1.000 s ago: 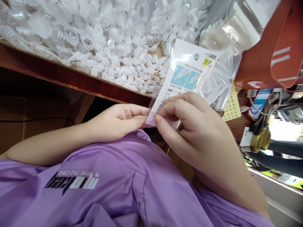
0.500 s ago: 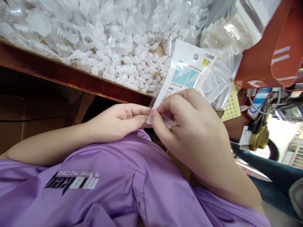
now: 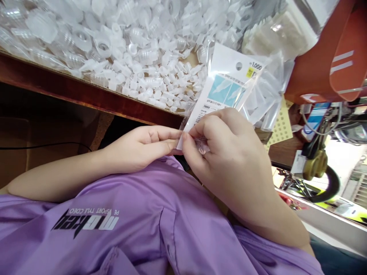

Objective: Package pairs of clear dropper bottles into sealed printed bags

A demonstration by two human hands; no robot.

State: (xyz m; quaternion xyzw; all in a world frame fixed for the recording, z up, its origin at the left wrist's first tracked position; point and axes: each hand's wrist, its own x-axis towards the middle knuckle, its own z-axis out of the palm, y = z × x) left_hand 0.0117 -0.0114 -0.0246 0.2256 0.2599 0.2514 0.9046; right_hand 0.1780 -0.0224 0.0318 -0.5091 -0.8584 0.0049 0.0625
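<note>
Wooden table, fingers pinching plastic-sleeved card

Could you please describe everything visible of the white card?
The white card is thin, apparently paper, seemingly inside clear plastic. It has a round hole, "1,000", a yellow mark, blue picture panels and small text. The left hand holds its lower corner; the right hand pinches beside it, covering part. It slants, its hole end beside loose plastic parts in view.
</note>
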